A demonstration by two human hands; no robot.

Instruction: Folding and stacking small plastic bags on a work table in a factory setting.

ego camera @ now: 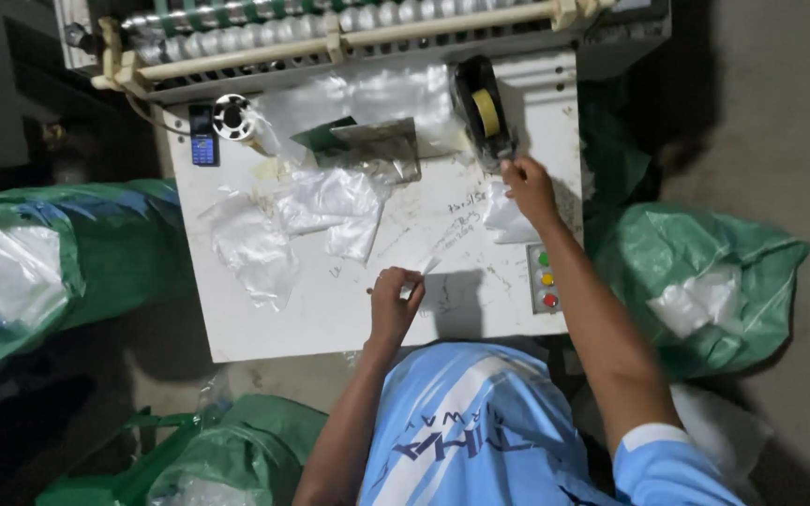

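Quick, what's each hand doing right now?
Left hand: closed, pinching a clear plastic strip.
Right hand: at the tape dispenser; grip cannot be told.

Light-blue short-sleeved shirt (480,422), white trim

Small mobile phone (202,137) at far left of white counter (264,328), empty white spool (232,116) just beside it. Crumpled clear plastic bags (253,245) left of centre. Three-button panel (544,278), green, yellow, red, at right edge. Green sacks (96,244) on floor either side.
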